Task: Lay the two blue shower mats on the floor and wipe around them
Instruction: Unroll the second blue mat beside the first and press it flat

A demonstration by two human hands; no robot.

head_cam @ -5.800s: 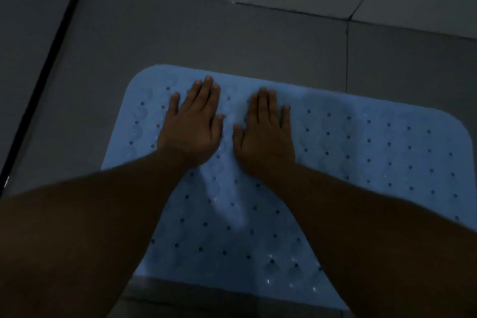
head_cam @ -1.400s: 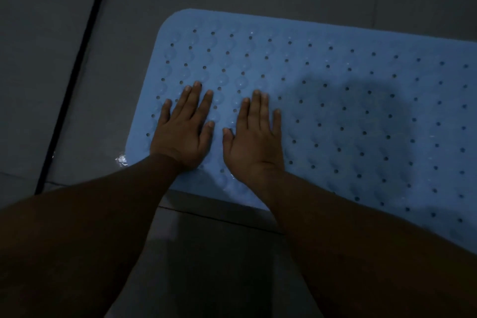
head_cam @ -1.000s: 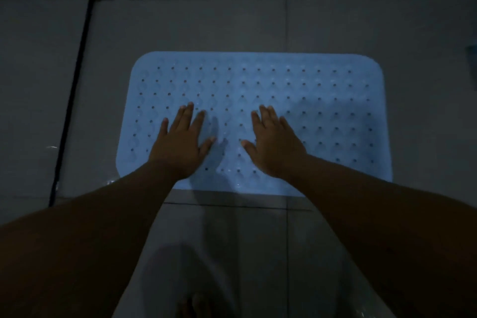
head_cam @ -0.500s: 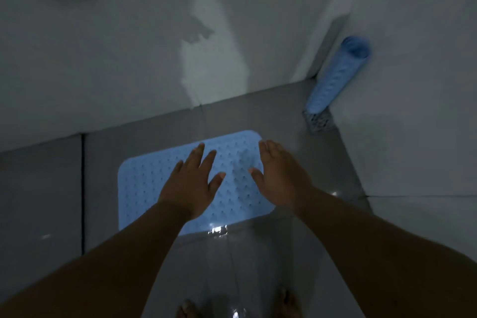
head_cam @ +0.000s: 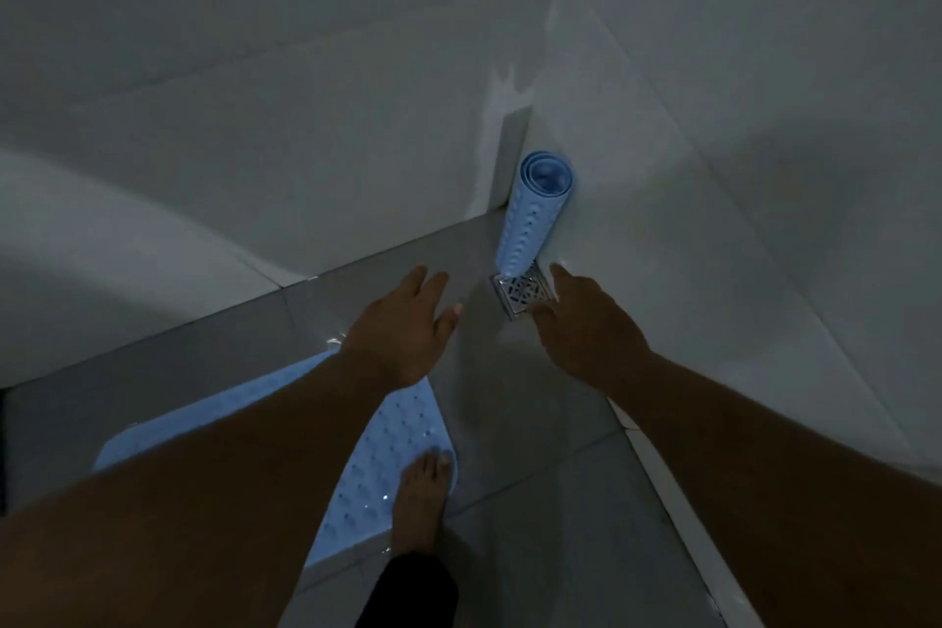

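Here rolled mat (head_cam: 532, 214) stands beyond right hand (head_cam: 586, 326).

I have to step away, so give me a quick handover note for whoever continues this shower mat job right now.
Left hand and right hand: both open, empty, reaching toward the corner.
Flat blue perforated rubber shower mat: laid on the grey tiled floor, a bare foot on its edge.
Rolled blue rubber shower mat: upright in the wall corner by the metal floor drain.
Done: first mat laid.
Left: unroll second mat, wipe around both.
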